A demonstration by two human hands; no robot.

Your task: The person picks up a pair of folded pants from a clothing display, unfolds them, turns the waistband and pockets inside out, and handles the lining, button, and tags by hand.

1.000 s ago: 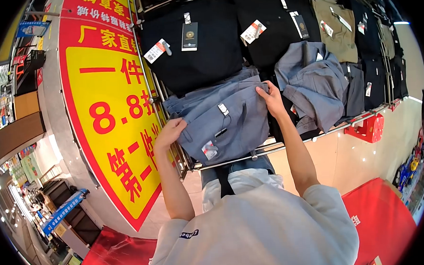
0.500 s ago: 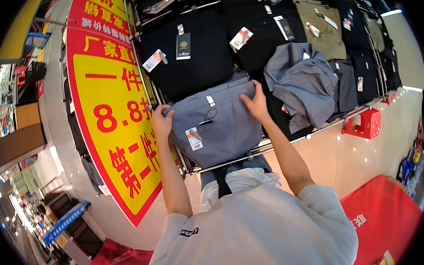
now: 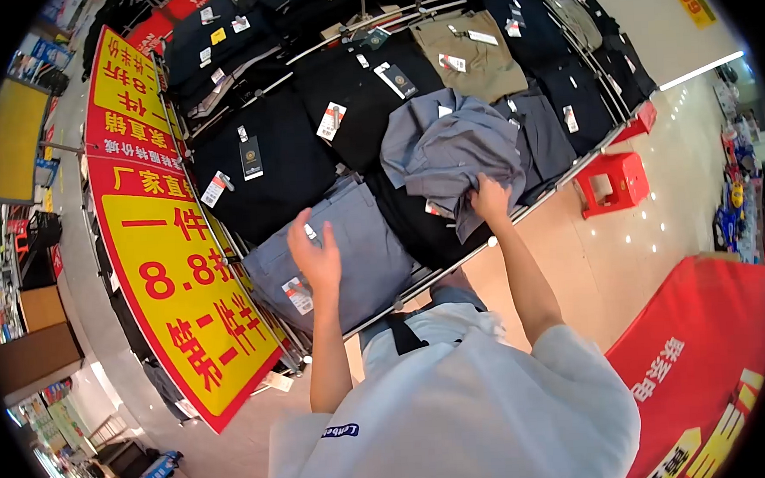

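A crumpled pair of grey trousers (image 3: 457, 144) lies loosely over the dark garments on the rack. My right hand (image 3: 489, 200) is closed on its lower right edge, with the fingertips partly hidden in the cloth. Folded grey trousers (image 3: 371, 250) with a price tag (image 3: 297, 295) lie flat at the rack's front left corner. Over them hovers my left hand (image 3: 317, 253), its thumb and fingers apart and nothing between them.
Folded black trousers (image 3: 261, 150) and khaki trousers (image 3: 468, 48) lie in rows on the metal rack. A red and yellow sign (image 3: 177, 276) edges its left side. Beyond the front rail (image 3: 453, 266), a red stool (image 3: 613, 184) stands on the tiled floor.
Both hands have let go of the folded grey trousers. My right hand has moved right and taken hold of the crumpled pair. My view has turned to the right.
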